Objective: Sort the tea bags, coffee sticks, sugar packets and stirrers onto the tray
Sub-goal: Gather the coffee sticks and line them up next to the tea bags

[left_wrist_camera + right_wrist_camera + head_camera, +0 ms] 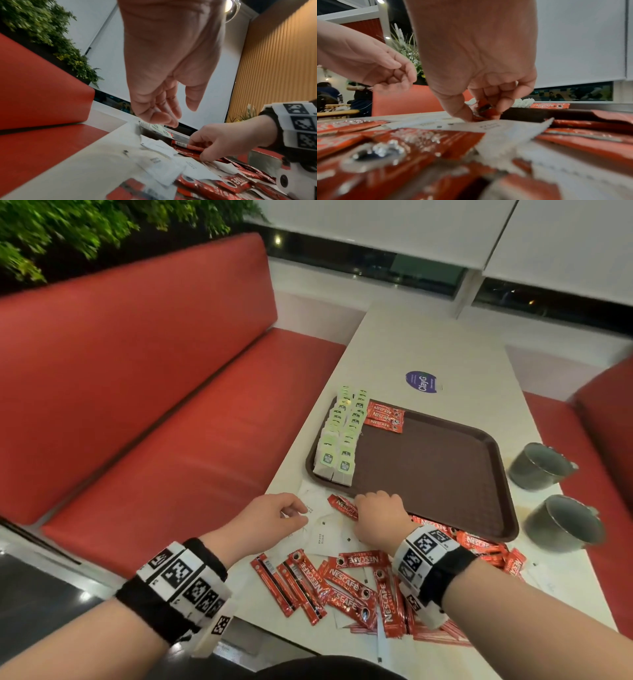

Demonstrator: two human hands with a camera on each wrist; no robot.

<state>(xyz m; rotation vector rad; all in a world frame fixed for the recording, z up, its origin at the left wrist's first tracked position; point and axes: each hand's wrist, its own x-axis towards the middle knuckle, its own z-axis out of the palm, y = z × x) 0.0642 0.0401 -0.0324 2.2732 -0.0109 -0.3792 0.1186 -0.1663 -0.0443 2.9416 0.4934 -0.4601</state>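
A brown tray (445, 474) lies on the white table. Two rows of green tea bags (339, 436) fill its left side, and three red coffee sticks (385, 417) lie at its far edge. My right hand (378, 515) pinches a red coffee stick (342, 506) just in front of the tray's near edge; thumb and fingers close on that coffee stick (485, 109) in the right wrist view. My left hand (274, 517) hovers with loosely curled fingers (159, 115) over white sugar packets (325, 534) and holds nothing. More coffee sticks (342, 583) lie scattered near me.
Two grey metal mugs (539, 465) (565, 522) stand right of the tray. A round blue sticker (421, 381) is on the table beyond it. Red bench seats (171, 422) flank the table on both sides. Red-and-white stirrers (442, 635) lie under the right wrist.
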